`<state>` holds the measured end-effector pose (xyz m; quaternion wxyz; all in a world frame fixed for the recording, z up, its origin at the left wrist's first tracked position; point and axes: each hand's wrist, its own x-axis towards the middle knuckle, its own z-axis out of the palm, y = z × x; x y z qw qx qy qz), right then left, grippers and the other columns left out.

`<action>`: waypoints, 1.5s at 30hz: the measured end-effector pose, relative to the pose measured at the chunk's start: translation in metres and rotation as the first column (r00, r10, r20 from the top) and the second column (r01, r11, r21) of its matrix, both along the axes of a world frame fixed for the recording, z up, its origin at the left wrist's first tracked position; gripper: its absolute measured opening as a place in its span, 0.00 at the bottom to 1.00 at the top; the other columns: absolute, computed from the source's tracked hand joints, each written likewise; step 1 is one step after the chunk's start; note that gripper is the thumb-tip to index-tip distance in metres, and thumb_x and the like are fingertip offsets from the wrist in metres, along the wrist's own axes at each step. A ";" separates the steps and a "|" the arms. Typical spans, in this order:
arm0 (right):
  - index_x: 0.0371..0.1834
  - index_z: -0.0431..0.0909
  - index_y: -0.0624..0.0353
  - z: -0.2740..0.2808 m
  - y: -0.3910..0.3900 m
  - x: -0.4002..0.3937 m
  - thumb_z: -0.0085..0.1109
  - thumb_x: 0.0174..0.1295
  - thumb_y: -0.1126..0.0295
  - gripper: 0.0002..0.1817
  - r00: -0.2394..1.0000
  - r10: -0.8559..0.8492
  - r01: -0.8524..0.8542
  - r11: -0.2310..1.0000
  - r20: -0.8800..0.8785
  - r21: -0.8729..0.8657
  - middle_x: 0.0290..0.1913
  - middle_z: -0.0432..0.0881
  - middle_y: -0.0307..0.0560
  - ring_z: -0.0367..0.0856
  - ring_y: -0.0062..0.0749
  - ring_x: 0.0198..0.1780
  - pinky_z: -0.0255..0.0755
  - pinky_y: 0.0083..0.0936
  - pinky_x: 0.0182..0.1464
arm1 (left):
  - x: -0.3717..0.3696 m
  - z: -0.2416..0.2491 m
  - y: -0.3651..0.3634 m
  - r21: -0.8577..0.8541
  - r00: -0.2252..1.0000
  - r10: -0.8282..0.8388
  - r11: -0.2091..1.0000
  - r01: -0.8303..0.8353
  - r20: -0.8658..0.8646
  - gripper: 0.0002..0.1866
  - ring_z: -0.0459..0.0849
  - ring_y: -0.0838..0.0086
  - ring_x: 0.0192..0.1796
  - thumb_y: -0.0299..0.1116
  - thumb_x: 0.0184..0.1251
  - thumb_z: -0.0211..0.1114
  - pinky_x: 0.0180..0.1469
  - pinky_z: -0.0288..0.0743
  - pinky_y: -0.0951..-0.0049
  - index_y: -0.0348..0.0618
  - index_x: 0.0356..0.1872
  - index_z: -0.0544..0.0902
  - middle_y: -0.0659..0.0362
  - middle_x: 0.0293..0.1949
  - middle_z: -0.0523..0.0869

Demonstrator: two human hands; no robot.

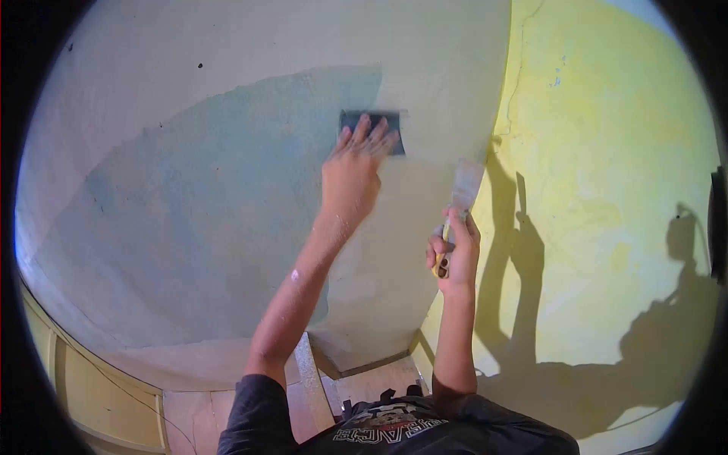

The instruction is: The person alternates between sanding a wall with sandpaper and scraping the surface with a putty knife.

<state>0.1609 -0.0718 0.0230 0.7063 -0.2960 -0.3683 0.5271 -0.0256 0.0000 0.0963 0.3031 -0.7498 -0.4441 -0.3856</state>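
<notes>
My left hand [353, 171] presses a dark sheet of sandpaper [349, 119] against the wall, its fingers spread flat over the sheet. A pale, greenish-grey patch [205, 197] covers much of the wall to the left of that hand. In my right hand [457, 246] is a putty knife [466, 184], held upright with fingers wrapped round its yellowish handle. The wide blade points up, close to the corner between the two walls.
A yellow wall [599, 152] stands on the right, with a thin crack and my shadow on it. Below left are wooden panels [106, 379] and a hanging wire [125, 387]. A pale upright beam [312, 379] rises near my left elbow.
</notes>
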 end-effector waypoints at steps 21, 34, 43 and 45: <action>0.51 0.74 0.58 -0.030 0.016 0.017 0.56 0.80 0.54 0.17 0.959 0.256 -0.254 0.967 0.122 -0.029 0.18 0.70 0.40 0.70 0.24 0.15 0.67 0.26 0.16 | -0.013 -0.075 -0.086 -0.136 0.689 -0.051 0.967 0.214 0.723 0.26 0.72 0.51 0.79 0.12 0.77 0.52 0.78 0.69 0.56 0.43 0.68 0.85 0.50 0.71 0.83; 0.60 0.79 0.63 -0.032 0.010 0.014 0.57 0.81 0.58 0.19 0.923 0.031 -0.147 0.950 0.382 0.277 0.46 0.82 0.40 0.76 0.19 0.43 0.69 0.21 0.49 | 0.016 -0.099 -0.095 -0.449 0.663 -0.009 0.730 0.516 0.748 0.19 0.70 0.79 0.32 0.22 0.75 0.63 0.38 0.76 0.69 0.43 0.65 0.86 0.43 0.27 0.74; 0.42 0.88 0.65 -0.026 0.011 0.029 0.62 0.79 0.63 0.14 0.853 0.240 -0.333 0.934 0.464 0.129 0.45 0.80 0.36 0.73 0.18 0.36 0.67 0.21 0.39 | 0.032 -0.102 -0.097 -0.491 0.609 0.008 0.601 0.630 0.793 0.11 0.86 0.82 0.42 0.21 0.72 0.71 0.51 0.82 0.72 0.31 0.52 0.88 0.55 0.36 0.92; 0.44 0.87 0.66 -0.031 0.017 0.029 0.62 0.79 0.64 0.14 0.843 0.144 -0.293 0.931 0.518 0.217 0.44 0.81 0.38 0.72 0.15 0.32 0.64 0.21 0.33 | 0.036 -0.105 -0.097 -0.388 0.647 -0.058 0.759 0.524 0.760 0.14 0.91 0.71 0.48 0.21 0.71 0.72 0.55 0.83 0.69 0.34 0.56 0.88 0.50 0.47 0.92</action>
